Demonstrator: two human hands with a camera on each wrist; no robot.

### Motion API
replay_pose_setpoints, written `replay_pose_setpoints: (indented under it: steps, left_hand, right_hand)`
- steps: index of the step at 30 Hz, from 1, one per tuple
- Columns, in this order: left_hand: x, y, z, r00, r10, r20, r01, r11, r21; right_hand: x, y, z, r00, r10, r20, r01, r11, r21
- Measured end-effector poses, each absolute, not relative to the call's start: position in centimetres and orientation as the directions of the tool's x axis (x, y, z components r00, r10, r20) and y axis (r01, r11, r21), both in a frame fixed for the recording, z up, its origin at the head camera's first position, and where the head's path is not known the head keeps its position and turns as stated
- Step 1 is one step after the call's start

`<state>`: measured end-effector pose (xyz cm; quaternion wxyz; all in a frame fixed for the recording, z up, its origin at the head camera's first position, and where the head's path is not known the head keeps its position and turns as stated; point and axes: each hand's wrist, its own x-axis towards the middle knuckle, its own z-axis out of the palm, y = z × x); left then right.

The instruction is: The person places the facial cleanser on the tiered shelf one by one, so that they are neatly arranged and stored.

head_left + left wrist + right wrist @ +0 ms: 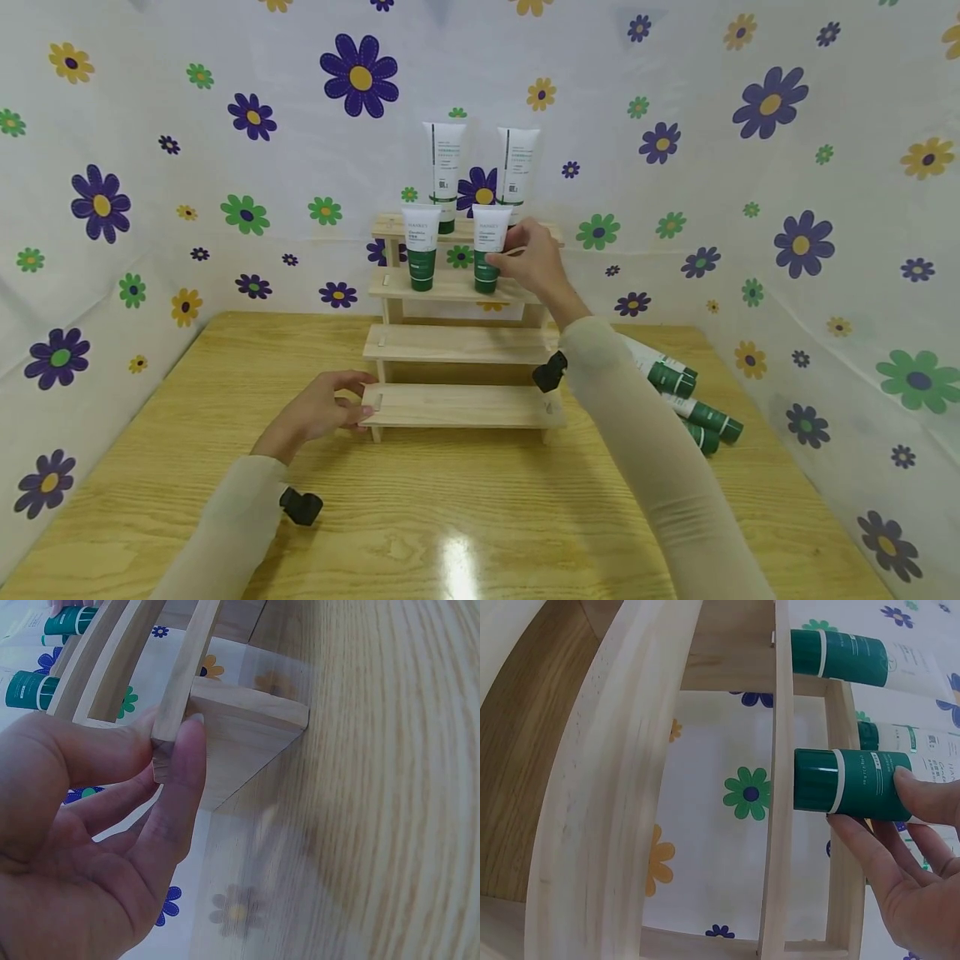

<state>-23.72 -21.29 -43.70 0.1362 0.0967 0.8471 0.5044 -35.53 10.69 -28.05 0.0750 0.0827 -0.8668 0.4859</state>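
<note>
A wooden stepped display rack (461, 406) stands on the table. My left hand (326, 408) pinches the left end of its lowest shelf between thumb and fingers, as the left wrist view also shows. On the second shelf from the top, my right hand (536, 258) grips a green and white squeeze tube (491, 237) that stands cap down. In the right wrist view the tube's green cap (815, 780) meets the shelf board. To its left stands a matching tube (422, 246). Two taller tubes, one at left (447, 167) and one at right (517, 162), stand on the top shelf.
Several more tubes (712, 417) lie in a loose pile on the table, right of the rack and partly behind my right sleeve. A flower-patterned cloth (292, 142) hangs behind and at both sides of the wood-grain table (420, 508).
</note>
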Motion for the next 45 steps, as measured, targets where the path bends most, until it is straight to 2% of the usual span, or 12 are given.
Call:
replay_pose_setpoints:
  steps: [27,35,45]
  left_hand:
    - [-23.9,-21.4,-43.7,-0.944,0.301,-0.138,0.019,0.466,0.885]
    - [-23.8,-21.3,-43.5,-0.943,0.303,-0.139,0.018,0.464,0.886]
    - [-23.7,-21.3,-43.5,-0.943,0.302,-0.142,0.017,0.466,0.885]
  right_hand:
    - [-35.4,10.5,-28.4,-0.967,-0.146,0.207,-0.253,0.523,-0.814]
    - [-34.6,12.9,-27.4,-0.972,-0.178,0.152,-0.224,0.513,-0.828]
    - [-33.4,18.2,-26.7,-0.962,-0.26,0.082,-0.24,0.666,-0.706]
